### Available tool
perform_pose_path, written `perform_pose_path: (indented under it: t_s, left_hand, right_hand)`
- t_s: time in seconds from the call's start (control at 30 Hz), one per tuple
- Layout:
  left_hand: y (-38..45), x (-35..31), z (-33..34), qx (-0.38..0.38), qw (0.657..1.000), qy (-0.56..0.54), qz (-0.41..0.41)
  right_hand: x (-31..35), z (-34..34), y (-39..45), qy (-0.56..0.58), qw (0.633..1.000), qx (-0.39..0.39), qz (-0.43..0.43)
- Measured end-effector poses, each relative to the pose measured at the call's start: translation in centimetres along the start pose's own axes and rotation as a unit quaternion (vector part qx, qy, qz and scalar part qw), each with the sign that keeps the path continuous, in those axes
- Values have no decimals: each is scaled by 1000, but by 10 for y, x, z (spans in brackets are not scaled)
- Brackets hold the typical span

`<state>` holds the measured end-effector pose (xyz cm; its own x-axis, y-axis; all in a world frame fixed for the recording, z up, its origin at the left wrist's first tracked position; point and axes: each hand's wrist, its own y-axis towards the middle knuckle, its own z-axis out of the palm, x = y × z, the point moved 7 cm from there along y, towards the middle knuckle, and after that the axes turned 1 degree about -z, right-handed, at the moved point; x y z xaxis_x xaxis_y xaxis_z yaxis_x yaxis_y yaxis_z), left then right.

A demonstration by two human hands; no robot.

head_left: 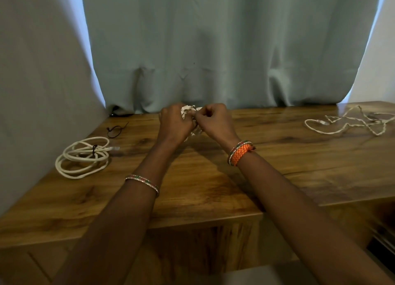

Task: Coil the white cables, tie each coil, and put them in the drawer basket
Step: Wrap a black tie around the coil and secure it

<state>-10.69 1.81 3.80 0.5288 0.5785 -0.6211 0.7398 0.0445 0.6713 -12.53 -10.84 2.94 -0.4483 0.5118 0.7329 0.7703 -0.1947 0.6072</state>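
Two bare forearms reach out over the wooden table (213, 188), and out toward its far edge the left hand (174, 124) and right hand (213, 121) meet, both curled tight around a small white cable bundle (189, 110), fingers pinching at its top. Left of the hands on the table lies a coiled white cable (82, 157), already cinched with a dark tie, with a loose dark tie (115, 129) just beyond it. Well off to the right of the hands, a tangled white cable (350, 122) sprawls uncoiled near the table's far right corner.
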Motion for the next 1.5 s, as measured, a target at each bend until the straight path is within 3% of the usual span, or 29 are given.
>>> perform_pose_path:
  t_s: [0.17,0.3,0.43,0.53,0.63,0.7,0.77,0.83,0.93,1.03,1.13,1.2,1.27,1.4,1.5]
  left_hand:
    - [-4,20,-5,-14,972,-118,-205]
    - [6,71,22,-28,904,-270,-330]
    - [-5,58,20,-9,883,-313,-350]
    - [-9,39,10,15,927,-230,-296]
    - [-3,26,2,24,981,-66,-183]
    - [-4,18,1,14,992,-15,-122]
    - [-6,9,3,14,996,14,-85]
    - [-8,2,8,22,997,52,-49]
    - [-10,-13,14,40,990,136,19]
    - [-10,-20,20,47,987,149,47]
    - [-7,-16,15,42,986,154,47]
    - [-5,-6,6,30,987,155,30]
    - [-3,7,-1,27,991,132,0]
    - [3,27,-5,38,996,38,-75]
    - [7,31,2,68,992,-18,-109]
  right_hand:
    - [14,6,-6,-82,995,17,-53]
    - [26,15,-13,-193,977,24,-83]
    - [32,19,-19,-280,954,17,-105]
    - [30,15,-19,-305,945,3,-115]
    - [12,-1,-8,-171,984,-27,-33]
    - [-1,-4,-2,-59,998,-18,29]
    - [-10,2,-1,99,989,20,110]
    - [-14,7,0,253,945,59,197]
    - [-13,1,5,392,888,58,232]
    - [-9,-5,5,483,839,53,247]
    - [-1,-3,1,547,779,146,268]
    - [4,-5,-2,544,766,206,273]
    - [5,-13,0,509,798,203,253]
    - [0,-37,15,378,909,107,138]
    - [-2,-39,14,192,976,66,73]
